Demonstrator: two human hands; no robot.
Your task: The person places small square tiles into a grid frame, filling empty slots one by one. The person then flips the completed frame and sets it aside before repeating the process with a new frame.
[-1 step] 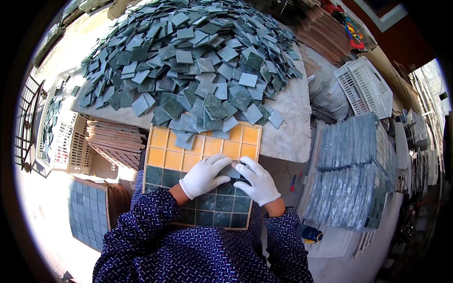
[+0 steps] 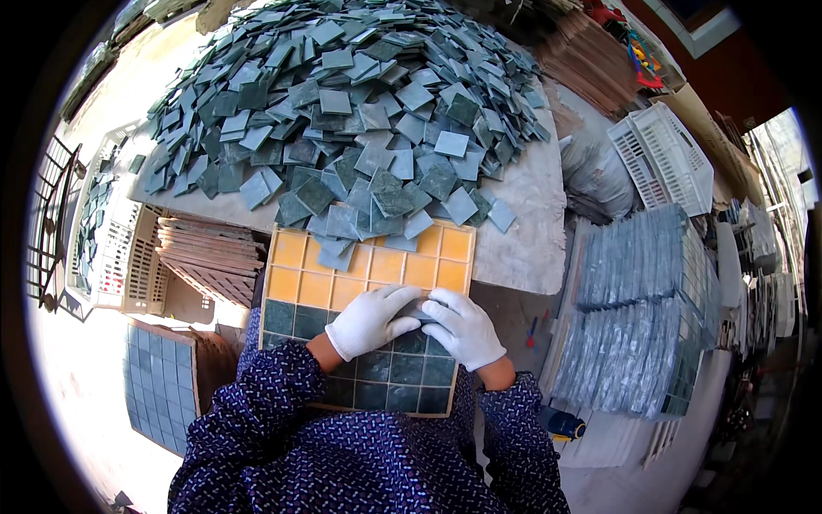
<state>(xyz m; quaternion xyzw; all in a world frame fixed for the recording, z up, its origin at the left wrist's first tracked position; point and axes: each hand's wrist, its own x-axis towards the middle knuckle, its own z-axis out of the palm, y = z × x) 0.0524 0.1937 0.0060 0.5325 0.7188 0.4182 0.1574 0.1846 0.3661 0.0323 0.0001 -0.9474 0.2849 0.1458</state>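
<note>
A yellow grid tray lies against the table edge in front of me. Its near rows hold dark green square tiles; its far rows show bare yellow cells. My left hand and my right hand, both in white gloves, meet over the tray's middle row. Their fingertips pinch a grey-green tile between them. A big heap of loose grey-green tiles covers the table beyond, and a few loose tiles spill onto the tray's far edge.
Stacked sheets of finished tiles stand at my right, with a white plastic crate behind them. At my left are a stack of brown trays and a filled blue-green tile sheet.
</note>
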